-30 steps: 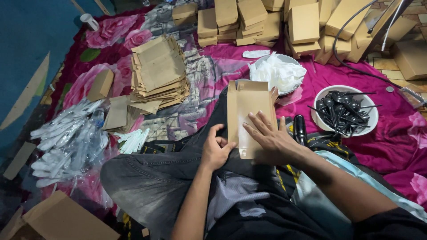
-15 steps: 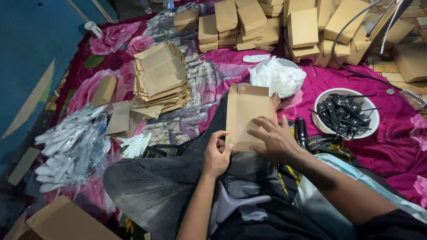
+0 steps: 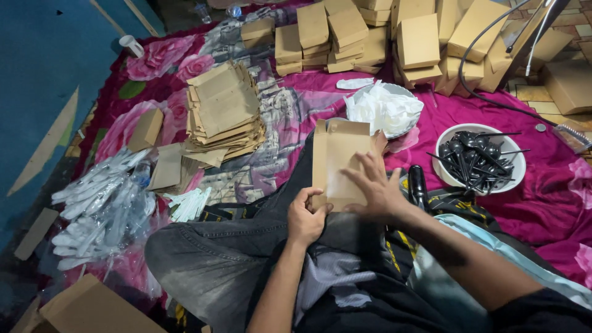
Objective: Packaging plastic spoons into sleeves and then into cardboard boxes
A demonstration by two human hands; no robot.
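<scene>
A flat brown cardboard box blank (image 3: 337, 155) lies on my lap over dark jeans. My left hand (image 3: 306, 217) grips its near left corner, fingers curled around the edge. Over the blank's right side my right hand (image 3: 375, 187) rests flat, fingers spread and pressing down. The top flaps of the blank stand partly unfolded.
A stack of flat cardboard blanks (image 3: 223, 112) sits to the left on the floral pink cloth (image 3: 549, 203). Folded boxes (image 3: 376, 34) are piled at the back. A white bowl of black utensils (image 3: 481, 161) stands right, crumpled white plastic (image 3: 383, 109) behind, clear packets (image 3: 98, 203) far left.
The right hand has slid up over the blank and spread its fingers. The left hand keeps its hold on the near corner. The view has shifted slightly.
</scene>
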